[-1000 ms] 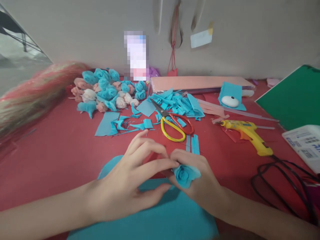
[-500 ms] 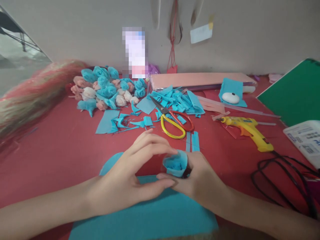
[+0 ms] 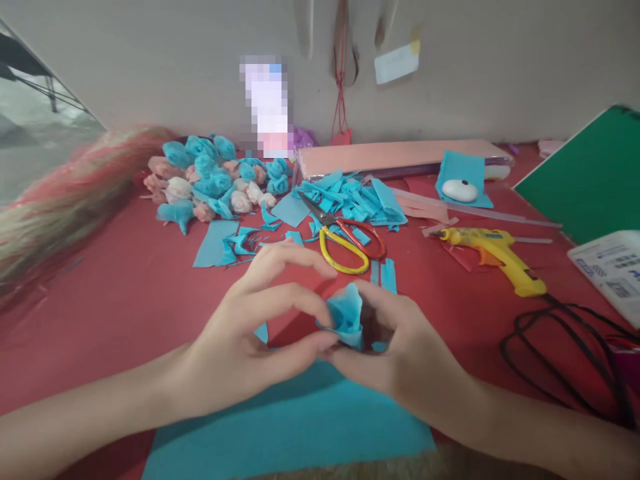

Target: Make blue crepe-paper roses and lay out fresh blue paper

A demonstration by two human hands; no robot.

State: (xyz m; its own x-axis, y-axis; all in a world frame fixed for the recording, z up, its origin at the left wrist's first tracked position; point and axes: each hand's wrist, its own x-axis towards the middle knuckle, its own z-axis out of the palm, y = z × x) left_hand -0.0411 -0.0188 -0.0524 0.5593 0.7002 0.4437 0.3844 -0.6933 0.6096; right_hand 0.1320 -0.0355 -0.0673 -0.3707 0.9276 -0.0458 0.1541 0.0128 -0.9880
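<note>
A small blue crepe paper flower (image 3: 347,317), cupped and open at the top, is between my two hands. My right hand (image 3: 400,340) wraps round its right side and base. The thumb and index finger of my left hand (image 3: 265,320) pinch its left rim, the other fingers curved above. Below the hands lies a large blue crepe paper sheet (image 3: 300,427). Beyond them rest scissors (image 3: 345,243) with one yellow and one red handle, beside narrow blue paper strips (image 3: 388,275).
Finished blue, pink and white paper flowers (image 3: 210,180) are heaped at the back left. Blue paper scraps (image 3: 345,200) lie behind the scissors. At right are a yellow glue gun (image 3: 500,257), its black cord (image 3: 525,347) and a green board (image 3: 585,177). Peach paper (image 3: 400,159) lies along the wall.
My left thumb and index finger have closed onto the flower's rim. The flower has tilted and its opening has changed shape. My right hand keeps hold of it. The view has shifted slightly.
</note>
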